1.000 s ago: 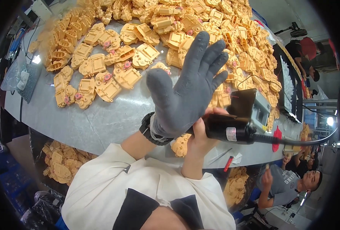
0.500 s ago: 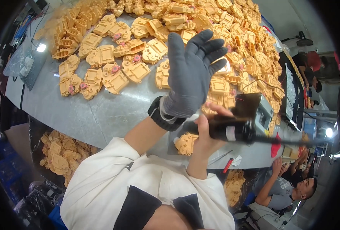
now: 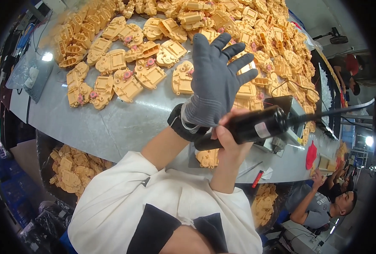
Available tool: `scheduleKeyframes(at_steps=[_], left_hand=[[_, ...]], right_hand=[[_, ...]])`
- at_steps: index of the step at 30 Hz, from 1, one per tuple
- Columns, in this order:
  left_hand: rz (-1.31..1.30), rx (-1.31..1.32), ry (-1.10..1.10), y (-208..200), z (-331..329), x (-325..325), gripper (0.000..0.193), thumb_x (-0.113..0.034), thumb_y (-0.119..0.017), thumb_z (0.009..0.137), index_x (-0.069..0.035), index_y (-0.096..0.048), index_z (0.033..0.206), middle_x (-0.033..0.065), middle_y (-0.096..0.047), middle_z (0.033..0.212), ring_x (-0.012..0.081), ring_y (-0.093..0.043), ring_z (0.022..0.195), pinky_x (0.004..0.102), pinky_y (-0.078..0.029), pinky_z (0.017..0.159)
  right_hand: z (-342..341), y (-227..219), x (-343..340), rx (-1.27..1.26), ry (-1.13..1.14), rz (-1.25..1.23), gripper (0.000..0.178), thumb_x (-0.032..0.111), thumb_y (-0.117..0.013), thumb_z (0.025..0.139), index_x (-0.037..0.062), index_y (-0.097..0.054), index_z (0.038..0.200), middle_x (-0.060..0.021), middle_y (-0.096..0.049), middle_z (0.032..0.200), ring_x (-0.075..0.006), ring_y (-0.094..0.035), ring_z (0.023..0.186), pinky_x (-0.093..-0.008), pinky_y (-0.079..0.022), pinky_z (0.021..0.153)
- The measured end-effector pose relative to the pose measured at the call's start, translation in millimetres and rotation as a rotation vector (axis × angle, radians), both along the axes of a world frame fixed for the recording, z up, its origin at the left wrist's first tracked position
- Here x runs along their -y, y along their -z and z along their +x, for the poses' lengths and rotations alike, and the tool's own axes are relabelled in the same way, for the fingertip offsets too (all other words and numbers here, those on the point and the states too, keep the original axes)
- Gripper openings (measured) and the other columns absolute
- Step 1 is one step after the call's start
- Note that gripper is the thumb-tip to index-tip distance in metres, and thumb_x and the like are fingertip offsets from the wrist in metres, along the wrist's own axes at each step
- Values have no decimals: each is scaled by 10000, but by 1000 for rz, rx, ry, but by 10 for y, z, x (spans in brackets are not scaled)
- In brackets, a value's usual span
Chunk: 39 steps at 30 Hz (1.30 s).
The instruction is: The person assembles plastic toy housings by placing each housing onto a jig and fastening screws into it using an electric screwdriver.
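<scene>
My left hand [image 3: 217,82] wears a dark grey glove and is raised over the table, fingers spread and nothing in them. A black band [image 3: 182,123] is round that wrist. My bare right hand [image 3: 233,146] is wrapped round a black corded electric screwdriver [image 3: 249,127], held aslant beside the glove's cuff; its cable leaves the right end. The right fingertips come close to the cuff; I cannot tell whether they touch it. Beyond the left hand lie yellow plastic housings [image 3: 154,77], some with pink-red parts. One housing [image 3: 207,158] sits below the screwdriver, partly hidden.
A big heap of yellow housings [image 3: 277,55] covers the table's far side. A dark metal box device [image 3: 287,112] stands at the right, near a red-handled tool [image 3: 258,178] and a red cloth [image 3: 310,155]. Filled bins [image 3: 71,169] stand below the edge. A co-worker [image 3: 323,207] sits at right.
The left hand has shifted slightly right and its fingers have spread wider. The screwdriver has tilted, its cabled end rising, and now shows more clearly. The view has turned slightly.
</scene>
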<state>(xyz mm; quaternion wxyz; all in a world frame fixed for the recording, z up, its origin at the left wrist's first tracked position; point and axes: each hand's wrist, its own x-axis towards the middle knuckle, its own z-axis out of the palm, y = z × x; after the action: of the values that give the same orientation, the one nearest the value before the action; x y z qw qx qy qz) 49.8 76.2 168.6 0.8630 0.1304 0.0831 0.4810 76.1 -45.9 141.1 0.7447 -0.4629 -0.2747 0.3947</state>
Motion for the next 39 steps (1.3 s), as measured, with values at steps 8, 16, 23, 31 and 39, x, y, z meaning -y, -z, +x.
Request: scheduleKeyframes(at_steps=[8, 16, 23, 31, 39], left_hand=[[233, 93, 74, 101, 229, -164, 978, -760, -321, 740, -77, -77, 1396, 196, -56, 1432, 353, -44, 1329, 543, -67, 1045], [515, -421, -111, 190, 455, -165, 457, -404, -470, 889, -10, -581, 687, 29, -532, 502, 100, -502, 471, 245, -404, 456], [968, -1261, 269, 521, -360, -34, 355, -358, -639, 774, -36, -603, 919, 17, -557, 665, 86, -506, 586, 232, -416, 539], [1675, -1186, 380, 1177, -418, 1037, 757, -431, -694, 618, -107, -419, 1244, 127, -438, 1198, 346, -378, 1159, 542, -230, 999], [1805, -1151, 379, 1174, -325, 880, 707, -430, -674, 646, -139, -424, 1241, 138, -414, 1243, 341, -349, 1193, 556, -195, 1006]], right_hand=[[-40, 14, -79, 5, -99, 0, 391, -141, -599, 676, -7, -471, 1020, -82, -568, 803, -121, -565, 694, -224, -476, 578], [-184, 97, -54, 190, -238, -94, 295, -69, -644, 687, 19, -540, 949, -45, -588, 796, -77, -556, 688, -192, -436, 608], [684, -258, 773, 151, 265, 375, 382, 60, -505, 746, 2, -461, 1121, -88, -509, 755, -176, -461, 539, -293, -372, 528], [1248, -113, 1663, 323, 575, 232, 327, 61, -493, 745, 41, -482, 1071, -58, -438, 664, -166, -433, 576, -328, -332, 619], [1729, -197, 1449, 504, 869, 159, 354, 46, -506, 713, 36, -426, 1058, -63, -461, 620, -171, -471, 553, -349, -384, 622]])
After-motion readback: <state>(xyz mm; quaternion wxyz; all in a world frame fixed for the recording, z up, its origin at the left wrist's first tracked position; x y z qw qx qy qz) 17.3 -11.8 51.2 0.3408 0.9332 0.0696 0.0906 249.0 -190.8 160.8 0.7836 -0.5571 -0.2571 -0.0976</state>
